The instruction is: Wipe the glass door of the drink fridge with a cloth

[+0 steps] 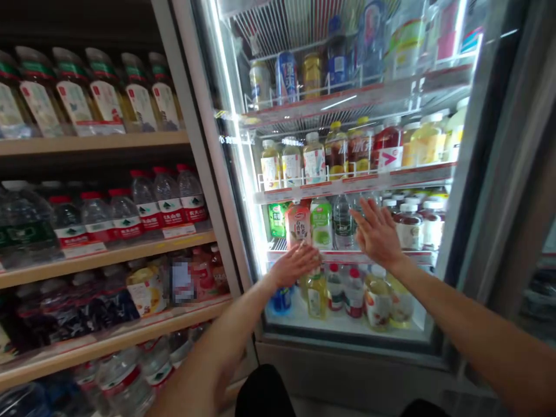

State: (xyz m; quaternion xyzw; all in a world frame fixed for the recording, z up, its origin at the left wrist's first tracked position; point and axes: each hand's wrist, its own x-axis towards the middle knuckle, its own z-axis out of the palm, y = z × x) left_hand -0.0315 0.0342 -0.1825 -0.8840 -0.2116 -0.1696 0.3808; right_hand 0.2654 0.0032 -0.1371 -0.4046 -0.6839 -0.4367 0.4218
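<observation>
My left hand is stretched out flat, palm down, in front of a pink-labelled drink bottle in the lit drinks fridge. Below its fingers stands a yellow drink bottle. My right hand is raised with its fingers spread, beside a clear water bottle. Neither hand holds anything that I can see. Reflections lie across the fridge front, and I cannot tell whether either hand touches the glass. A green-labelled bottle stands between the hands.
On the left, wooden shelves carry rows of bottles, among them red-capped water bottles. Higher fridge racks hold tea bottles and cans. More bottles stand on the fridge floor. A grey frame post divides shelves and fridge.
</observation>
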